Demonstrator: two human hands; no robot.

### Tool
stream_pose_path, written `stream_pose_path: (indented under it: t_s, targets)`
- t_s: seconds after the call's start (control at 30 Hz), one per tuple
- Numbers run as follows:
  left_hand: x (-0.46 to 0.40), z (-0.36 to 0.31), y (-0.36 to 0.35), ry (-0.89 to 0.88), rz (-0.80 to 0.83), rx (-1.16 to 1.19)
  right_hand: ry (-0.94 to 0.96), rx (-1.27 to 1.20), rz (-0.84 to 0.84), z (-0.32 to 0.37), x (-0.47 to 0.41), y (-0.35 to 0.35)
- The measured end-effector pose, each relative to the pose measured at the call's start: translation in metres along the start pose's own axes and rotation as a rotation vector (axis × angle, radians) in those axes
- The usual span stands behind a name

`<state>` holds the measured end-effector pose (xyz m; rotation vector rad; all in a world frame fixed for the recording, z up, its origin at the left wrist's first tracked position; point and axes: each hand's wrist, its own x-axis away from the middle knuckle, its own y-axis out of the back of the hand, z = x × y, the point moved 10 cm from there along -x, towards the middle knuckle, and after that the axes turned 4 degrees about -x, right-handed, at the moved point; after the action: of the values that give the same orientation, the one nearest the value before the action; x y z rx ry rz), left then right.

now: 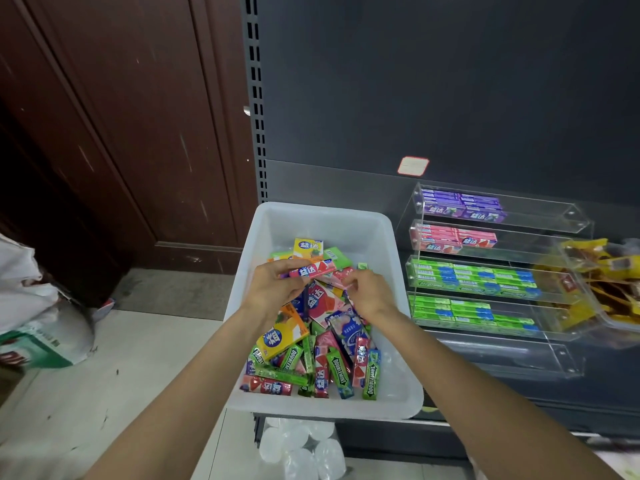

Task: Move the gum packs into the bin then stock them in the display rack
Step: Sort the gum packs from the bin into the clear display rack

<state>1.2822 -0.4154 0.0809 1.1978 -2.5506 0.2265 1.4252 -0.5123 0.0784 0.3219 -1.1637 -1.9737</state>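
Observation:
A white plastic bin (322,218) stands on the shelf edge, filled with several loose gum packs (311,351) in green, pink, yellow and blue. Above the pile, my left hand (273,285) grips a pink gum pack (313,270) by its left end. My right hand (367,289) is just to the right, its fingers curled round another pink pack (334,283) in the pile. To the right of the bin stands a clear acrylic display rack (568,216) whose tiers hold purple, pink and green packs.
A clear tub of yellow snack packets (602,271) sits right of the rack. A brown wooden door (121,133) and a white sack (31,306) are on the left. Clear plastic cups (304,448) lie below the bin. The dark shelf back panel (450,81) rises behind.

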Motion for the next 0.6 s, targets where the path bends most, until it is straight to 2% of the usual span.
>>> stream_pose_path:
  t_s: [0.1, 0.23, 0.37, 0.6]
  targets:
    - [0.006, -0.010, -0.006, -0.039, 0.002, 0.008, 0.038, -0.302, -0.122, 0.004, 0.007, 0.035]
    - [0.013, -0.034, -0.031, -0.118, 0.008, 0.023, 0.016, -0.735, -0.130, -0.012, 0.022, 0.067]
    - [0.017, -0.059, -0.069, -0.200, 0.010, 0.027, 0.017, -0.774, -0.194, -0.039, 0.032, 0.105]
    - [0.018, -0.099, -0.161, -0.304, 0.058, 0.013, 0.011, -0.744, -0.405, -0.119, 0.047, 0.189]
